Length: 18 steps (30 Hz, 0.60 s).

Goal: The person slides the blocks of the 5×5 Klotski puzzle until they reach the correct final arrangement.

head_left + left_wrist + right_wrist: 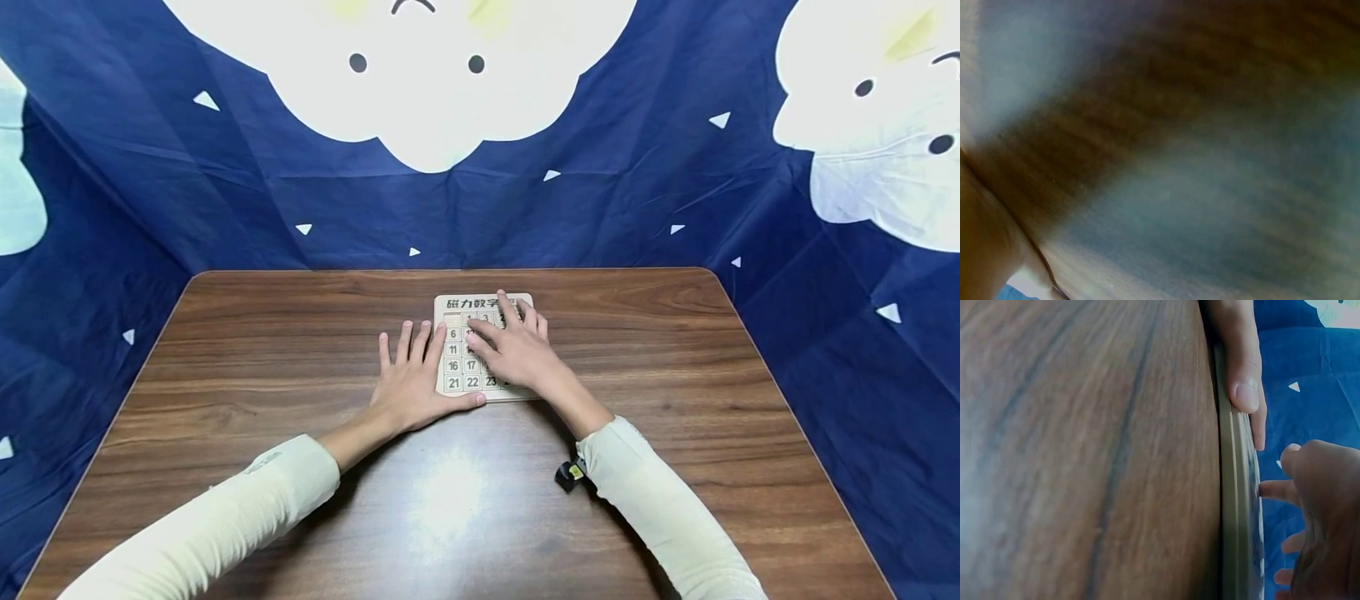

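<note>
A pale number sliding puzzle [441,302] lies flat on the table, its tiles marked with dark numerals and its upper left slot vacant. My left hand [409,390] is spread at its lower left corner, with the index finger along the left side and the thumb on the bottom edge. Over the tiles is my right hand [519,354], fingers spread, hiding much of the right half. In the right wrist view, one finger [1279,489] of that hand reaches the tile face; the others stand off it. The left wrist view shows only part of the left hand [985,244].
Brown wood-grain table [285,333] surrounds the puzzle and extends toward the body. A dark blue curtain [510,217] with white clouds rises behind its far edge. A small black device [567,476] with a yellow patch sits at the right wrist, beside the white sleeve [652,508].
</note>
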Each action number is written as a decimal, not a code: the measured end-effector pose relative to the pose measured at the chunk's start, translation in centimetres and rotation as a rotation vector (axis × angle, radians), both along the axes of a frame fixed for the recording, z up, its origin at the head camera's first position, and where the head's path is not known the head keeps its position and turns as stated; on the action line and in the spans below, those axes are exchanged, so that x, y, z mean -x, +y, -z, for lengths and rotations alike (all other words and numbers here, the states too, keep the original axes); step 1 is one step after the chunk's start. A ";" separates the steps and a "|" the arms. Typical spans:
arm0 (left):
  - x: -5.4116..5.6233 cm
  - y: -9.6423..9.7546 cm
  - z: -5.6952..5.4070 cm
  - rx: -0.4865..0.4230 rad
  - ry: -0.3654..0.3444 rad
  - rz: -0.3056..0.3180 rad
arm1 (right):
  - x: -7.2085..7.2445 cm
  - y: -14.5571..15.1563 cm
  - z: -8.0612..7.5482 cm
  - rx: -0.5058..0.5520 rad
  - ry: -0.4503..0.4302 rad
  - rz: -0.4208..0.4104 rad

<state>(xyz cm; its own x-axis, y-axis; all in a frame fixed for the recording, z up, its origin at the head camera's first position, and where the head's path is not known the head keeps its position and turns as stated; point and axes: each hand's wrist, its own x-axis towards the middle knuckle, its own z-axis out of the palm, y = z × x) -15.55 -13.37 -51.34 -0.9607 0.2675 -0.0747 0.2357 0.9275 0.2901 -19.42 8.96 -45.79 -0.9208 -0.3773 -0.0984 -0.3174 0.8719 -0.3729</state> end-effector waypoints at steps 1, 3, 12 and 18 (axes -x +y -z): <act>0.0 0.0 0.0 -0.003 -0.001 -0.001 | 0.0 -0.1 -0.1 0.001 -0.005 -0.002; -0.1 -0.2 0.0 -0.009 0.000 -0.003 | 0.0 -0.4 -0.2 0.004 -0.012 -0.008; -0.2 -0.2 0.0 -0.004 0.010 0.006 | 0.0 -1.9 -0.1 -0.004 -0.034 -0.039; -0.1 -0.1 -0.1 -0.011 0.011 0.012 | 0.0 -2.4 -0.2 -0.004 -0.039 -0.056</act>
